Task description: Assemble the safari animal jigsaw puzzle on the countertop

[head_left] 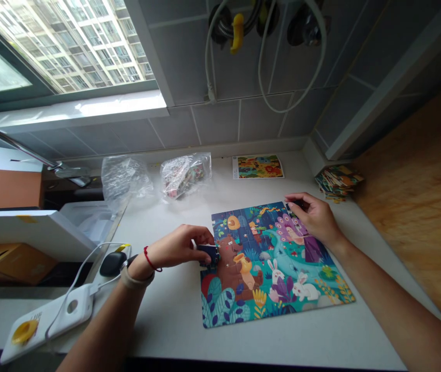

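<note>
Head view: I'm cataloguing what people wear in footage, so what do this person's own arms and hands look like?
Both hands are ungloved, with no sleeves showing on the forearms. The left hand has a thin red bracelet at the wrist, with a wider pale band behind it. The right hand shows no wristwear.

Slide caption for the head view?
Left hand holds a dark piece at the left edge of the animal puzzle; right hand at its far-right corner.

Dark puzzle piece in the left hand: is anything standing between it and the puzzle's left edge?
Nothing visible. The left hand holds the dark piece right at the left edge of the puzzle; the filled plastic bag lies farther back.
</note>
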The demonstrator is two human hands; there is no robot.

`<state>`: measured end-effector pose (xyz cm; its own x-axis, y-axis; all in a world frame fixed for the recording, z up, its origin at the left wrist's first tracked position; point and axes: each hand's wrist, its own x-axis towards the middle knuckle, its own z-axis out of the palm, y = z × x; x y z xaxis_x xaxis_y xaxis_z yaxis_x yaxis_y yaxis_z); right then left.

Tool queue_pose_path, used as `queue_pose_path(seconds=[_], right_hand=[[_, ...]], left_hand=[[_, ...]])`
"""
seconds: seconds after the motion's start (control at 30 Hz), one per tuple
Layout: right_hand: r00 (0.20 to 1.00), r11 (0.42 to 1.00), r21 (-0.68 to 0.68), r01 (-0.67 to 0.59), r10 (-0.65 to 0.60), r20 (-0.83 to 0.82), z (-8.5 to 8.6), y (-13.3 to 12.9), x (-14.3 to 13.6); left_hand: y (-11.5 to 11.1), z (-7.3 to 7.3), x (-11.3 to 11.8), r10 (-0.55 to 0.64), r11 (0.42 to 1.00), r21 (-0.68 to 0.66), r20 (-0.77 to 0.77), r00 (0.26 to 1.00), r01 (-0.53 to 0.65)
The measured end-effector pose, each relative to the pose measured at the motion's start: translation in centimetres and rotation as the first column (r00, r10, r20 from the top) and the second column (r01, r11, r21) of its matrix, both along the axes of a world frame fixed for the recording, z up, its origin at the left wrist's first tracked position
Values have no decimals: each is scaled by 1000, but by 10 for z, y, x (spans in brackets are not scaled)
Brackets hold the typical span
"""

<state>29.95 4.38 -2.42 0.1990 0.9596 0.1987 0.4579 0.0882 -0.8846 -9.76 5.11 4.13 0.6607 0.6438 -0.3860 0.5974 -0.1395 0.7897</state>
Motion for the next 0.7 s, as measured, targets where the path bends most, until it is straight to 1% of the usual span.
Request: queue_pose_path(seconds=[0.1, 0.17, 0.23, 0.37, 0.5, 0.57, 0.6, 0.63, 0.7], right_hand=[[1000, 1000, 1, -2, 2, 2, 1, 0, 0], [1000, 1000, 6, 3, -3, -3, 3, 0, 0], [1000, 1000, 13, 6, -6, -9, 5, 0, 1], [1000, 999, 51, -2, 3, -11, 12, 0, 2], [999, 998, 67, 17, -15, -29, 21, 0, 12], [999, 1000, 30, 9, -8, -37, 26, 0, 20], [999, 1000, -14, -17, 16, -33, 28, 0, 24], [998, 995, -76, -57, 55, -23, 30, 0, 28], [987, 964, -214, -156, 162, 14, 33, -1, 34]], left_hand=[[-5, -2, 3, -26, 996, 89, -56, 998, 31], [-9, 0, 5, -25, 983, 177, -97, 995, 42], [-13, 3, 7, -27, 970, 236, -157, 987, 64], [-18, 8, 11, -67, 959, 252, -254, 965, 132], [-20, 6, 11, -71, 965, 219, -301, 951, 141], [-19, 5, 10, -73, 971, 196, -312, 947, 139], [-19, 5, 9, -77, 973, 185, -313, 946, 141], [-18, 5, 9, -83, 974, 175, -310, 947, 143], [-15, 6, 8, -99, 976, 161, -284, 954, 149]])
